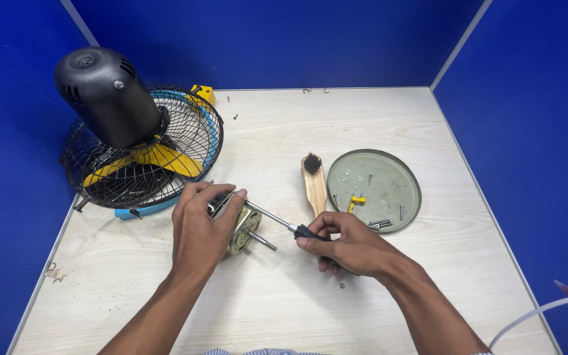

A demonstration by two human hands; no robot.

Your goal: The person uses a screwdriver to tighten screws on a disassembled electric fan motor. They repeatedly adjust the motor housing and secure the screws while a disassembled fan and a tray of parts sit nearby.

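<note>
My left hand [202,227] grips a small metal fan motor [243,230] on the wooden table, its shaft sticking out toward the right. My right hand [350,246] holds a screwdriver [284,222] by its black handle. The screwdriver's metal shank slants up left, its tip at the motor under my left fingers. A wooden-handled brush [314,183] lies just behind my right hand.
A table fan [141,148] with black wire cage, yellow blades and black motor cover lies face-down at the left. A round grey metal lid [389,174] at the right holds screws and a small yellow part. Blue partition walls enclose the table. A white cable [540,312] crosses the lower right corner.
</note>
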